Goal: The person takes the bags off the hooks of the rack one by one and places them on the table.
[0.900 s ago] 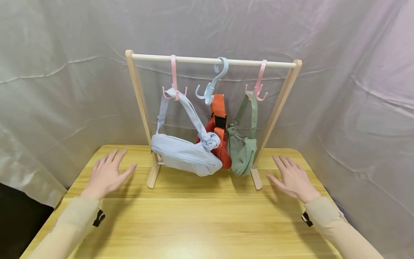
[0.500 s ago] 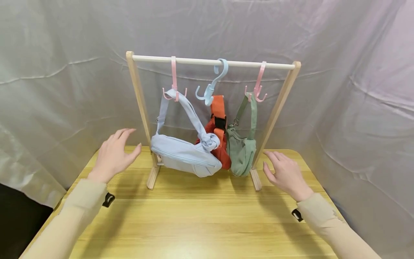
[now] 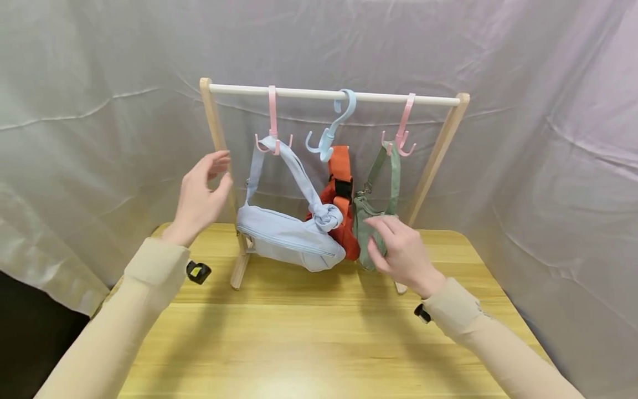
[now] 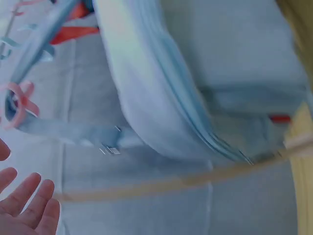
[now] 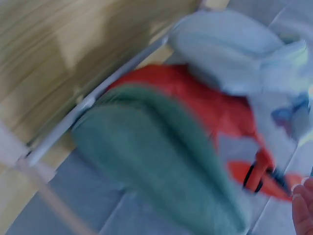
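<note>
My left hand [image 3: 199, 194] is raised beside the rack's left post, its fingers loosely bent and holding nothing. To its right a light-blue bag [image 3: 291, 235] with a knotted strap hangs from a pink hook [image 3: 273, 119]. My right hand [image 3: 404, 252] is in front of the green bag [image 3: 366, 221], hiding part of it; the fingers are bent and grip nothing. That bag hangs from another pink hook [image 3: 404, 124]. Between them is a red bag [image 3: 349, 238] with an orange strap below a blue hook [image 3: 344, 119]. The right wrist view shows the green bag [image 5: 146, 156] blurred.
A wooden rack with a white rod [image 3: 309, 93] stands on the wooden table [image 3: 299, 338] and carries the hooks. Its right post [image 3: 438, 149] rises beyond my right hand. A grey curtain [image 3: 124, 66] hangs behind and on both sides.
Both hands have risen from low beside the rack and moved inward. The left is now by the left post, the right in front of the green bag. The bags hang as before.
</note>
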`<act>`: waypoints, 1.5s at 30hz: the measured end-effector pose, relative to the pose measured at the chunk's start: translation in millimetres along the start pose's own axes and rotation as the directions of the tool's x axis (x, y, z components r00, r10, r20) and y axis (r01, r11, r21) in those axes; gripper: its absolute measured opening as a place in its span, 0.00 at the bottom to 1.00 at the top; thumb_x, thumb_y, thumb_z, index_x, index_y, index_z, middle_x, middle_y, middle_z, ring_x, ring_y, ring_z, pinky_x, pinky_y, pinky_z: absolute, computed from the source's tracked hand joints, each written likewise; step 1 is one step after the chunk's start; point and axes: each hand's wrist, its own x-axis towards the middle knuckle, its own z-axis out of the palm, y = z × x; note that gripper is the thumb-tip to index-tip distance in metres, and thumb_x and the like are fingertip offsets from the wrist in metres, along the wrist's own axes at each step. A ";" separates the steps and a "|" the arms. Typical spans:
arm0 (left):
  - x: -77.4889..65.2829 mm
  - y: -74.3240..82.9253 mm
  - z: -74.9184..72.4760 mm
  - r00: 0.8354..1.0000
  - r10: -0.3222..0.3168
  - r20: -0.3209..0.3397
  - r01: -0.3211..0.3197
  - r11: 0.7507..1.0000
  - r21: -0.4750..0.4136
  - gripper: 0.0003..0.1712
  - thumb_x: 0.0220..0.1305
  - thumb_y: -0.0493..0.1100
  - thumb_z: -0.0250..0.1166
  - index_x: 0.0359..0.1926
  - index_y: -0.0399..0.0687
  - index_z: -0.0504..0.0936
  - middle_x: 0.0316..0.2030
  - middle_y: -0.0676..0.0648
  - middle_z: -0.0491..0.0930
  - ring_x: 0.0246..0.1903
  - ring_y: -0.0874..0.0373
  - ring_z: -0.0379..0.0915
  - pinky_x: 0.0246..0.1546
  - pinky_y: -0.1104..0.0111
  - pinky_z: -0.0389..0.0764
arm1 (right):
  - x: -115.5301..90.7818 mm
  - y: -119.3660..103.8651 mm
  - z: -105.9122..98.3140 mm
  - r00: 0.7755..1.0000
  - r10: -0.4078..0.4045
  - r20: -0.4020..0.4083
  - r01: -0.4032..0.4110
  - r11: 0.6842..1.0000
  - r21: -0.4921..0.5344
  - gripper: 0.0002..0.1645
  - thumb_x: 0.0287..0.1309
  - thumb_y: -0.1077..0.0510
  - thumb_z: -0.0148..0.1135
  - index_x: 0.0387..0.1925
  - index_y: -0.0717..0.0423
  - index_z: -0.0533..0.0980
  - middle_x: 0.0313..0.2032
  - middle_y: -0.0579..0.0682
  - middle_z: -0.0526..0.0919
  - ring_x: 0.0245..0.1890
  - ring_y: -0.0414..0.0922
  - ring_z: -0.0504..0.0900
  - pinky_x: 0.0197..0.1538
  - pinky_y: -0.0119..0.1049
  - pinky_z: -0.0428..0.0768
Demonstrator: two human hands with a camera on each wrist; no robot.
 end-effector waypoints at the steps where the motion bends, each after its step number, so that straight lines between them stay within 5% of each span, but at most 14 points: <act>1: 3.6 4.0 2.4 1.000 -0.005 0.006 0.005 0.999 -0.040 0.26 0.69 0.37 0.54 0.67 0.44 0.73 0.59 0.38 0.80 0.59 0.43 0.77 0.64 0.51 0.74 | 3.8 -4.5 2.3 1.000 -0.006 -0.001 0.006 1.000 0.014 0.19 0.58 0.60 0.55 0.50 0.61 0.79 0.46 0.56 0.85 0.44 0.52 0.85 0.43 0.46 0.85; 8: 25.3 25.5 16.6 0.997 -0.051 0.064 0.063 0.980 -0.188 0.29 0.74 0.41 0.51 0.74 0.52 0.66 0.66 0.40 0.74 0.65 0.44 0.73 0.70 0.56 0.70 | 35.2 -27.2 18.7 0.999 0.001 -0.042 0.004 0.993 0.116 0.21 0.58 0.62 0.57 0.53 0.63 0.78 0.53 0.58 0.81 0.52 0.52 0.80 0.52 0.45 0.83; 21: 49.8 30.6 30.7 0.963 -0.157 0.219 0.207 0.952 -0.227 0.31 0.81 0.53 0.32 0.77 0.48 0.56 0.70 0.36 0.68 0.69 0.43 0.64 0.72 0.49 0.63 | 103.5 -53.6 40.6 0.994 0.104 0.033 -0.109 0.949 0.295 0.35 0.55 0.64 0.57 0.66 0.62 0.67 0.62 0.58 0.73 0.56 0.51 0.72 0.55 0.43 0.73; 31: 56.0 26.1 30.1 0.949 -0.108 0.296 0.157 0.976 -0.148 0.34 0.81 0.54 0.25 0.74 0.43 0.59 0.68 0.37 0.67 0.70 0.45 0.61 0.75 0.50 0.59 | 150.6 -66.2 45.0 0.966 0.190 0.174 -0.246 0.883 0.401 0.45 0.58 0.61 0.56 0.77 0.53 0.55 0.69 0.57 0.66 0.64 0.50 0.69 0.67 0.45 0.70; 34: 55.6 25.3 29.3 0.946 -0.121 0.301 0.169 0.975 -0.141 0.34 0.81 0.56 0.25 0.75 0.45 0.59 0.67 0.38 0.66 0.65 0.45 0.63 0.70 0.50 0.63 | 160.4 -66.6 47.5 0.941 0.242 0.236 -0.326 0.831 0.450 0.45 0.61 0.60 0.56 0.77 0.51 0.52 0.71 0.57 0.64 0.68 0.50 0.68 0.69 0.47 0.70; 40: 49.8 25.2 24.1 0.936 -0.131 0.327 0.216 0.947 -0.236 0.32 0.82 0.55 0.28 0.76 0.45 0.58 0.67 0.33 0.67 0.68 0.37 0.65 0.72 0.46 0.63 | 174.4 -66.1 51.8 0.867 0.371 0.332 -0.498 0.653 0.571 0.38 0.69 0.55 0.56 0.75 0.45 0.54 0.65 0.56 0.72 0.60 0.49 0.75 0.64 0.48 0.74; 45: 45.2 25.3 22.6 0.936 -0.138 0.323 0.235 0.930 -0.283 0.30 0.82 0.53 0.33 0.75 0.45 0.60 0.67 0.32 0.68 0.64 0.36 0.69 0.71 0.46 0.66 | 180.3 -64.6 56.0 0.843 0.414 0.342 -0.535 0.589 0.605 0.28 0.74 0.48 0.53 0.71 0.41 0.62 0.61 0.55 0.77 0.57 0.48 0.77 0.62 0.46 0.74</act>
